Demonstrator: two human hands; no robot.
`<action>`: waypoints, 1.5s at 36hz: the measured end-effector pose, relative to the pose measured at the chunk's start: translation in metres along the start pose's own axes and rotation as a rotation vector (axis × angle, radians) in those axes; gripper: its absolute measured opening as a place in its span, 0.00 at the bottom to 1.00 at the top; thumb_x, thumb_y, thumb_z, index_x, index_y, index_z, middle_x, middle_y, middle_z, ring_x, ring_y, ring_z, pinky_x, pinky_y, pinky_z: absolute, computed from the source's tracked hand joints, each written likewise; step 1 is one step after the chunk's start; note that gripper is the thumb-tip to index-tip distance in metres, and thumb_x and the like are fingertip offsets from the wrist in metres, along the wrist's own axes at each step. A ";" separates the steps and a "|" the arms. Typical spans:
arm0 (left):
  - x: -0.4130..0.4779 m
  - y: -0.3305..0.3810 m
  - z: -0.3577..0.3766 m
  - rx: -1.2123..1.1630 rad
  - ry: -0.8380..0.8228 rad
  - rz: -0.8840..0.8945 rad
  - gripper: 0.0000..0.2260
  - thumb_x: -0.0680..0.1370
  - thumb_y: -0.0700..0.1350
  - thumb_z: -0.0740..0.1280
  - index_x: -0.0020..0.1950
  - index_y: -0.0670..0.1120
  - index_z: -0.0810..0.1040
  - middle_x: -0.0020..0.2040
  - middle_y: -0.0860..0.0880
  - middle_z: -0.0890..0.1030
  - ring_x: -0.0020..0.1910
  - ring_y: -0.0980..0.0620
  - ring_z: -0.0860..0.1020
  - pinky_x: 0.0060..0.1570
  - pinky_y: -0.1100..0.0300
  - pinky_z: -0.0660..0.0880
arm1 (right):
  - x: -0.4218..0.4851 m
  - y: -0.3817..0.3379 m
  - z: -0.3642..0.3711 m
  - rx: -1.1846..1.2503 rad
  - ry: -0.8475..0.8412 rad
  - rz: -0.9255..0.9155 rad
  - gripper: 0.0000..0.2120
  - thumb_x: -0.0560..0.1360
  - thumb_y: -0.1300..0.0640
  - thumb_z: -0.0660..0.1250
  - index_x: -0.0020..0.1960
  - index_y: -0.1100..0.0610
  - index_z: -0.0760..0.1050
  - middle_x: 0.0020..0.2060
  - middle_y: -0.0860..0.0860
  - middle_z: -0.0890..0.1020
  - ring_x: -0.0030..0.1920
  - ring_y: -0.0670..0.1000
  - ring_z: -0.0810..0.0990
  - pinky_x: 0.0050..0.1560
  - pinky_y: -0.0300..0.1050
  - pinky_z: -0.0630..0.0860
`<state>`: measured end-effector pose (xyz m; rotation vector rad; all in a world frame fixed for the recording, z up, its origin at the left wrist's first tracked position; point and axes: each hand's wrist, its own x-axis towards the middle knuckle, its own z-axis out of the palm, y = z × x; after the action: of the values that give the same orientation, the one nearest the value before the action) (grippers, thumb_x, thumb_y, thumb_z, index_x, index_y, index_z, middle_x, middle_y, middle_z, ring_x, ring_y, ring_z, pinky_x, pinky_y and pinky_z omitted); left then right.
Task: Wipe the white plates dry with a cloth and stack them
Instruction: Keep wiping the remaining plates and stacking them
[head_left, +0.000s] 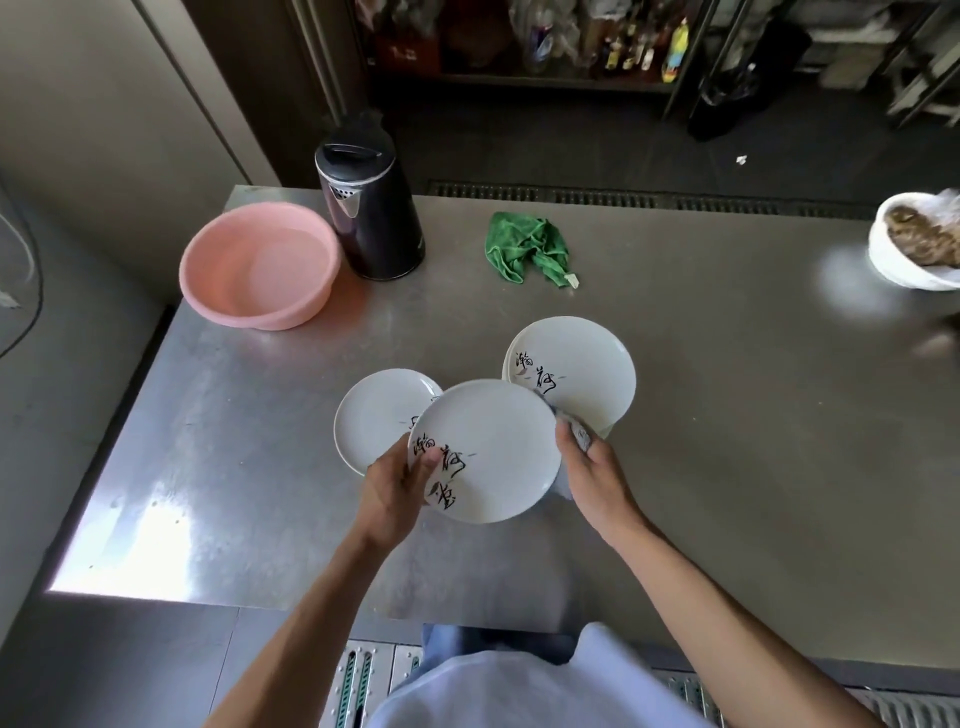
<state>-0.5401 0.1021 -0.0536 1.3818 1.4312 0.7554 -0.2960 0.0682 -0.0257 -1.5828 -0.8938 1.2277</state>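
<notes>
Steel bench (727, 415), one plate (493, 447) mid-wipe, nearer me than the pink basin (260, 265).
My left hand (392, 493) pinches its rim, my right hand (597, 478) clutches the cloth (581, 439) against it; I'd turn it steadily.

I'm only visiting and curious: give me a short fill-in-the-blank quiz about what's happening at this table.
1. The left hand grips a white plate with ___ lettering, while the right hand holds a pale cloth at its edge.
2. The crumpled rag lying on the table is ___.
3. The basin beside the dark kettle is ___.
Missing words: black, green, pink.
</notes>
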 end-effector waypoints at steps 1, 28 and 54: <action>0.002 0.005 0.004 -0.031 0.004 -0.010 0.10 0.81 0.56 0.66 0.52 0.50 0.79 0.45 0.47 0.85 0.48 0.43 0.84 0.42 0.40 0.83 | 0.002 -0.003 -0.001 -0.031 0.004 -0.023 0.12 0.82 0.49 0.58 0.58 0.37 0.79 0.56 0.37 0.83 0.60 0.36 0.78 0.56 0.26 0.71; 0.089 0.068 0.114 -0.313 0.100 -0.293 0.08 0.82 0.49 0.68 0.57 0.47 0.75 0.55 0.40 0.82 0.48 0.43 0.84 0.32 0.53 0.83 | -0.016 0.034 -0.035 -0.183 0.024 0.054 0.12 0.80 0.58 0.64 0.55 0.42 0.80 0.49 0.38 0.85 0.51 0.38 0.82 0.50 0.31 0.74; 0.089 0.067 0.116 0.184 -0.171 -0.345 0.31 0.80 0.48 0.62 0.82 0.60 0.55 0.67 0.42 0.78 0.56 0.39 0.81 0.34 0.44 0.84 | 0.006 0.018 -0.018 -0.240 -0.148 0.143 0.15 0.79 0.58 0.62 0.62 0.47 0.78 0.57 0.39 0.83 0.59 0.39 0.79 0.65 0.44 0.74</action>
<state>-0.3984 0.1775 -0.0507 1.2551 1.5766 0.2827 -0.2774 0.0636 -0.0433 -1.7886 -1.0695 1.3941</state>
